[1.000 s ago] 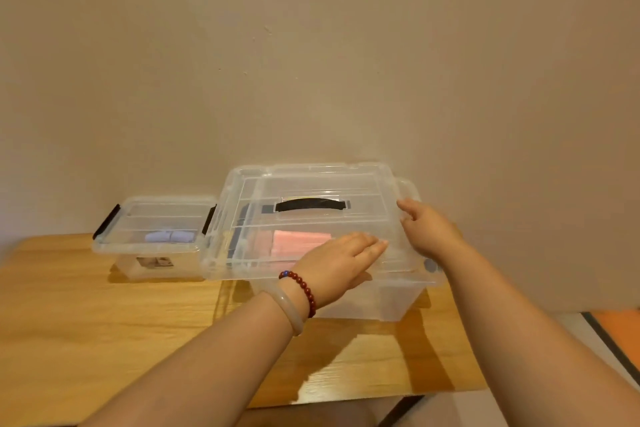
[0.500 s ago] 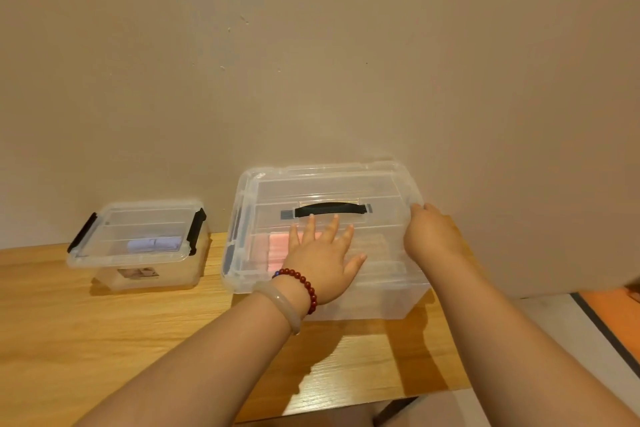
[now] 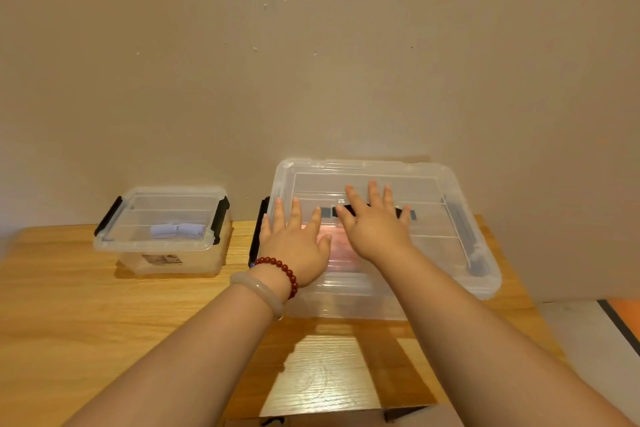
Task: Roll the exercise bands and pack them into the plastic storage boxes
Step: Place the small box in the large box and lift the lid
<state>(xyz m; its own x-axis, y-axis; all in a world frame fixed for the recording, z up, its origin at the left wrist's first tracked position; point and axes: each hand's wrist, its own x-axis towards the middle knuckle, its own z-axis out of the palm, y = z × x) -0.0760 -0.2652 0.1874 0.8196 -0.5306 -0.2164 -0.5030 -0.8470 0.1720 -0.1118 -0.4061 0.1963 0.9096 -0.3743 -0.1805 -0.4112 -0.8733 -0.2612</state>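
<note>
A large clear storage box (image 3: 460, 253) with its lid on stands on the wooden table (image 3: 86, 315) at centre right. My left hand (image 3: 294, 243) lies flat with spread fingers on the lid's left part. My right hand (image 3: 375, 222) lies flat on the lid's middle, over the black handle (image 3: 405, 212). A pink band (image 3: 341, 253) shows through the lid between my hands. To the left stands a small clear box (image 3: 166, 232), lid on with black clips, with a rolled pale purple band (image 3: 178, 230) inside.
A beige wall (image 3: 311, 62) rises directly behind both boxes. The table's right edge lies just past the large box, with floor and an orange mat (image 3: 627, 312) beyond. Bracelets circle my left wrist.
My right hand left the lid's right edge and now lies flat on the lid's middle. My left hand shifted left on the lid. The lid sits level on the large box.
</note>
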